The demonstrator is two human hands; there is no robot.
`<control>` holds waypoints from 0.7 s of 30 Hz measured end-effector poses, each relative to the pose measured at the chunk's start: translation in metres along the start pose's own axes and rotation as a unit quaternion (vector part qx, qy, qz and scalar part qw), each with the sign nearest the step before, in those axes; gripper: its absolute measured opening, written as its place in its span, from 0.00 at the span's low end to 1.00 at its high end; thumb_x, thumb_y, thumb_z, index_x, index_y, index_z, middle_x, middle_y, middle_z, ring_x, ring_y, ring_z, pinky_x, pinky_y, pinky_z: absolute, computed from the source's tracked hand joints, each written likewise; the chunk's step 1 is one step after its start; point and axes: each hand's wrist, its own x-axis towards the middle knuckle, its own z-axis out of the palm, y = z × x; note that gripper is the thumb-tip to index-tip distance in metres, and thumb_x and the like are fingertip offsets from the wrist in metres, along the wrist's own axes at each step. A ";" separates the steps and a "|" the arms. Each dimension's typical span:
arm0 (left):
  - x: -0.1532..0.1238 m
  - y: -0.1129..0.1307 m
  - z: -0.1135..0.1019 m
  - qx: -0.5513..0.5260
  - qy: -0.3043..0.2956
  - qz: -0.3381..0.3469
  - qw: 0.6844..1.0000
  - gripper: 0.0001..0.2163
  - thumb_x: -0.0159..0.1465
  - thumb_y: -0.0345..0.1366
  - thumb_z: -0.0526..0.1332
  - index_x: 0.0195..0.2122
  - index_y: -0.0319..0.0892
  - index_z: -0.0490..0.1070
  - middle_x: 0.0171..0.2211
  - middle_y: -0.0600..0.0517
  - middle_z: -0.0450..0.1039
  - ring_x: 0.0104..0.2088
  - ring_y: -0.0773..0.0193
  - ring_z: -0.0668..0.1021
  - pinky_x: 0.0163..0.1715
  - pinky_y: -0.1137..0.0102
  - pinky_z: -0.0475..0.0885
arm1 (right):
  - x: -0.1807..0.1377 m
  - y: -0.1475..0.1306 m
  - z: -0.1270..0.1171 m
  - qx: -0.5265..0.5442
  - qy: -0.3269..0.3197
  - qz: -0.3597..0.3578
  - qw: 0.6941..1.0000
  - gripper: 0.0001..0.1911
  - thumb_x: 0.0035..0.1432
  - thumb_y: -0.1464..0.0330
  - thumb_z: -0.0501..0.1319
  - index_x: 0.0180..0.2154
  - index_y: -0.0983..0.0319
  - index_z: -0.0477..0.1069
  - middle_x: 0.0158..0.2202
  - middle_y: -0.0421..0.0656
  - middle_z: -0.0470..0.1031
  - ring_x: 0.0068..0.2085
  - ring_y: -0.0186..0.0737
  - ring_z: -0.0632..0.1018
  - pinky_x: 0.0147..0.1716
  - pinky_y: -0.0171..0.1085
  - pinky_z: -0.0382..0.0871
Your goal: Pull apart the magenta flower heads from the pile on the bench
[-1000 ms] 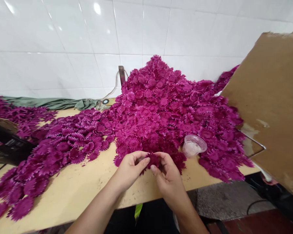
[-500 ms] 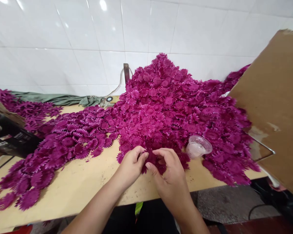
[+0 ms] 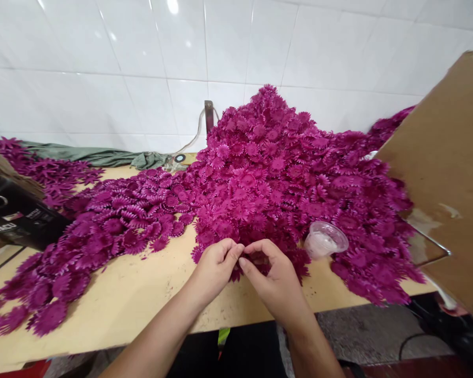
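Observation:
My left hand [image 3: 216,265] is closed in a pinch at the front edge of a big heap of magenta artificial flower pieces [image 3: 256,173]. Facing it, my right hand [image 3: 274,273] is also pinched, thumb and forefinger drawn together. The fingertips of both hands nearly meet; what lies between them is too small or hidden to make out. Magenta petals show just behind and below the fingers, and I cannot tell whether any are held. To the right of my right hand, a clear plastic cup [image 3: 326,240] with whitish contents leans against the heap.
More flower pieces [image 3: 114,226] spread left across the pale tabletop [image 3: 142,294]. A black box [image 3: 21,220] stands at the left, a large cardboard sheet [image 3: 445,173] at the right with a metal rod [image 3: 429,239] by it. Green cloth [image 3: 82,156] lies along the tiled wall [image 3: 114,105].
My fingertips have drawn closer together, and the dark magenta piece seen between them earlier is now mostly hidden. The whole view has shifted slightly.

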 end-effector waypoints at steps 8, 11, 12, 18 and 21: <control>-0.008 -0.003 -0.002 -0.061 -0.016 0.029 0.998 0.13 0.54 0.45 0.58 0.23 0.41 0.63 0.19 0.58 0.61 0.21 0.70 0.65 0.21 0.75 0.61 | 0.002 0.005 0.006 -0.092 0.090 -0.032 0.991 0.04 0.53 0.71 0.54 0.28 0.61 0.66 0.27 0.42 0.71 0.30 0.38 0.73 0.30 0.36 0.67; -0.009 -0.002 0.000 -0.064 0.014 0.023 0.998 0.10 0.53 0.40 0.58 0.22 0.42 0.59 0.17 0.59 0.60 0.20 0.71 0.66 0.20 0.75 0.62 | 0.001 0.003 0.012 -0.130 0.108 -0.041 0.985 0.04 0.54 0.70 0.53 0.29 0.61 0.65 0.27 0.43 0.72 0.30 0.39 0.73 0.30 0.37 0.66; -0.010 -0.001 0.001 -0.064 0.025 0.020 0.997 0.10 0.53 0.40 0.58 0.21 0.42 0.58 0.16 0.60 0.59 0.19 0.71 0.65 0.19 0.75 0.61 | 0.001 0.001 0.013 -0.146 0.115 -0.043 0.982 0.04 0.54 0.70 0.53 0.29 0.61 0.65 0.27 0.43 0.72 0.30 0.39 0.73 0.30 0.38 0.66; -0.006 0.002 -0.002 -0.013 0.104 0.035 0.994 0.09 0.54 0.38 0.56 0.20 0.43 0.58 0.16 0.60 0.58 0.18 0.71 0.63 0.18 0.75 0.59 | 0.014 -0.008 0.020 -0.224 0.167 -0.073 0.957 0.05 0.54 0.72 0.51 0.28 0.60 0.64 0.27 0.45 0.72 0.30 0.42 0.72 0.32 0.41 0.63; -0.003 0.002 -0.002 0.023 0.131 0.060 0.989 0.08 0.54 0.37 0.56 0.20 0.43 0.59 0.17 0.59 0.58 0.20 0.69 0.63 0.20 0.74 0.59 | 0.021 -0.012 0.024 -0.223 0.185 -0.063 0.955 0.06 0.54 0.71 0.51 0.27 0.60 0.64 0.26 0.43 0.72 0.28 0.40 0.71 0.30 0.39 0.62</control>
